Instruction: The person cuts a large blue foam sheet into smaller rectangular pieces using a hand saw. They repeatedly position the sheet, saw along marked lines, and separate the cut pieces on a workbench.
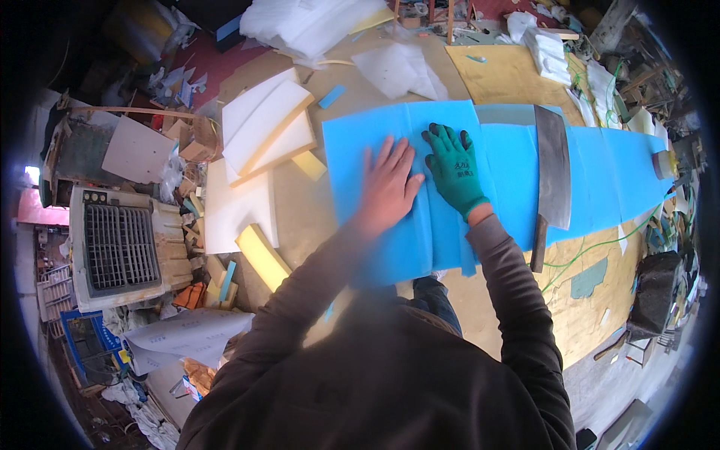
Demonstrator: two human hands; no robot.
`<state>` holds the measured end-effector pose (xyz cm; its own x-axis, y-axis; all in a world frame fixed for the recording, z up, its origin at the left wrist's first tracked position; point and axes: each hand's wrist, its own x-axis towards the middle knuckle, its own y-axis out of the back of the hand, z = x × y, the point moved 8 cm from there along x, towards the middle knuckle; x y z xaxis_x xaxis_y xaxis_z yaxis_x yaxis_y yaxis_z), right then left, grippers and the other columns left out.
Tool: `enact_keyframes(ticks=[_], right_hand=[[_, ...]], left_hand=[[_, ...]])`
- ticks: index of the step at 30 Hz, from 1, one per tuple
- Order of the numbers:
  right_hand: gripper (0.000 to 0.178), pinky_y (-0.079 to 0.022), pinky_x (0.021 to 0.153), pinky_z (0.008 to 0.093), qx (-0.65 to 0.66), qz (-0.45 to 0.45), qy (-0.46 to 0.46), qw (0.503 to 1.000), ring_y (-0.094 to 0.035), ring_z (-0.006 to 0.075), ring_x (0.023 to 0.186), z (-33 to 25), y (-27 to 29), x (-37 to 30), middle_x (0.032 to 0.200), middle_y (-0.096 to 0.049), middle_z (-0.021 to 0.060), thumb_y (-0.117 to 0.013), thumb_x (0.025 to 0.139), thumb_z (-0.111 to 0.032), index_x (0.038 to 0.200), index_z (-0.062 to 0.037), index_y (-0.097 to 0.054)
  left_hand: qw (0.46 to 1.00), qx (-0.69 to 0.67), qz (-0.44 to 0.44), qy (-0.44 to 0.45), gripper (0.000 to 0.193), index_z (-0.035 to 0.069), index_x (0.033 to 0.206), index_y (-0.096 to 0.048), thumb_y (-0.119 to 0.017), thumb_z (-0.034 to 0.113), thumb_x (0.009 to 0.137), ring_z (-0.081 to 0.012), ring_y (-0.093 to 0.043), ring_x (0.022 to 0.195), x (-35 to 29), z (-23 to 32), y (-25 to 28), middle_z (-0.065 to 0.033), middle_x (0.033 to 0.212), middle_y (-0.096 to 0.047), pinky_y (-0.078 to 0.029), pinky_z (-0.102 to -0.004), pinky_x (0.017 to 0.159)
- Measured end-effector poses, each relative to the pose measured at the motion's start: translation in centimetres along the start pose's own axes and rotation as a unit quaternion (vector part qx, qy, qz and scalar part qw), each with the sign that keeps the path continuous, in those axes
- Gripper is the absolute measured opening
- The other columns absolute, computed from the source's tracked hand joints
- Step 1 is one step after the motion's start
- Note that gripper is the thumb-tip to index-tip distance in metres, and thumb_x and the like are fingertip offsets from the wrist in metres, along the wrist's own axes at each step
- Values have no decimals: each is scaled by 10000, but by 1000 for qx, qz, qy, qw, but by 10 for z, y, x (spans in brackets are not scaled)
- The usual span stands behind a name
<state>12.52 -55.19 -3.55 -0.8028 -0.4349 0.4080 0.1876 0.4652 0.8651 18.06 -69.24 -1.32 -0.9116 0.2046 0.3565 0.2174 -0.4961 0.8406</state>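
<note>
A blue sheet of foam or film (351, 154) with upright creases lies across the work table. My bare left hand (388, 187) rests palm down on it, fingers stretched and slightly blurred. To its right, my right hand (454, 166) wears a green glove with dark fingertips and presses on the same sheet, fingers spread. Neither hand grips anything. A large broad-bladed knife (553, 169) lies on the blue material right of the gloved hand, its handle toward me. Farther right, a roll of tape (663, 164) sits at the far end of the blue material.
White and yellow foam boards (270, 127) are stacked on the left, near a loose yellow foam strip (262, 257). Clear plastic wrap (307, 26) is heaped at the back. A green cord (574, 259) trails along the right side. An air cooler (121, 247) stands beyond the table's left side.
</note>
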Motion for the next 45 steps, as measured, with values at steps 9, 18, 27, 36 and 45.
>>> enact_keyframes(ticks=[9,18,27,36,45], right_hand=[[484,-247,1293,641,-6,-58,-29,998,-461,397,1554,-15,11,-28,1649,-546,164,-637,1082,-303,1527,-117,-609],[489,-216,1294,678,8,-40,-27,999,-437,405,1571,-21,11,-37,1674,-513,169,-636,1079,-290,1539,-127,-607],[598,-219,1325,624,16,-28,-11,999,-415,396,1584,-18,17,-44,1695,-474,173,-659,1048,-265,1613,-128,-522],[647,-208,1335,616,24,-47,-2,999,-386,386,1604,-12,18,-44,1720,-443,176,-684,1021,-250,1632,-133,-505],[522,-292,1266,649,-25,-15,-50,998,-468,431,1500,-51,52,-68,1601,-538,204,-744,990,-354,1424,-88,-630]], left_hand=[[997,-37,-20,-65,305,77,1324,-720,-677,228,1062,-373,-513,1474,0,3,12,-117,1431,-676,-327,-673,1219],[992,-26,-59,-106,331,99,1343,-711,-699,171,1020,-366,-530,1449,-3,0,20,-113,1387,-679,-339,-634,1244],[979,-33,-115,-164,314,157,1212,-768,-756,104,903,-346,-575,1330,14,-1,33,-76,1240,-703,-423,-521,1159],[980,-51,-165,-102,171,178,1077,-798,-769,162,909,-296,-607,1138,33,-4,19,-26,1092,-727,-472,-465,1011],[964,-111,-181,-163,143,137,1087,-790,-735,170,959,-332,-692,1035,42,-14,18,-66,1075,-761,-505,-510,991]])
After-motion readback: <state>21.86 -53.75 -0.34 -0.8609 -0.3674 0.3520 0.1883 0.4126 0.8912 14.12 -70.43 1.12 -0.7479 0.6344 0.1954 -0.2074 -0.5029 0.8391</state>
